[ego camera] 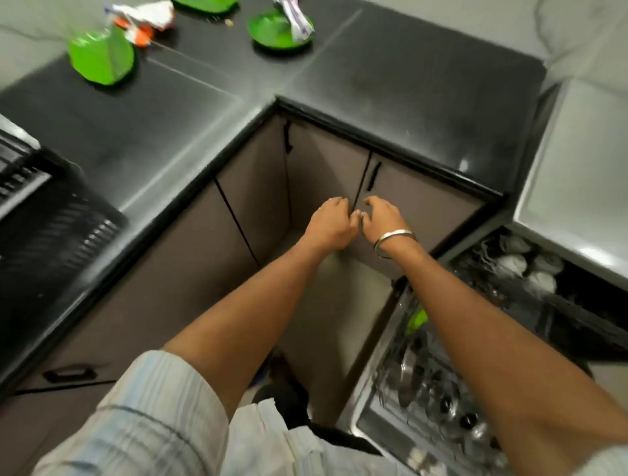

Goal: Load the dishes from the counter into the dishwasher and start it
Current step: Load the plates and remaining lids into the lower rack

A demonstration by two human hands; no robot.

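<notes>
Black stone counter, L-shaped, glossy, wrapping an inner corner of taupe cabinet doors with slim dark handles. Left hand and right hand: both stretched forward side by side in front of the corner cabinets, thumbs nearly touching, fingers loosely curled downward and grasping nothing; a silver bangle circles the right wrist. Striped pale sleeve on the left upper arm. Green plate: on the counter well beyond the fingertips, slightly to their left, with a crumpled white wrapper lying across it. Second green plate: far beyond and well left of the fingers, motion-blurred, its exact pose unclear; next to it an orange-and-white wrapper. Third green dish: only its edge shows at the top border. Dishwasher: open, below and to the right of the right-hand fingers, under the right forearm. Lower rack: pulled out, holding steel utensils and one green item standing near its far end. Upper rack: holds several pale rounded vessels, blurred. Dark slatted surface: set into the counter well left of the left-hand fingers, blurred. Pale grey appliance top: right of the counter, above the dishwasher opening.
</notes>
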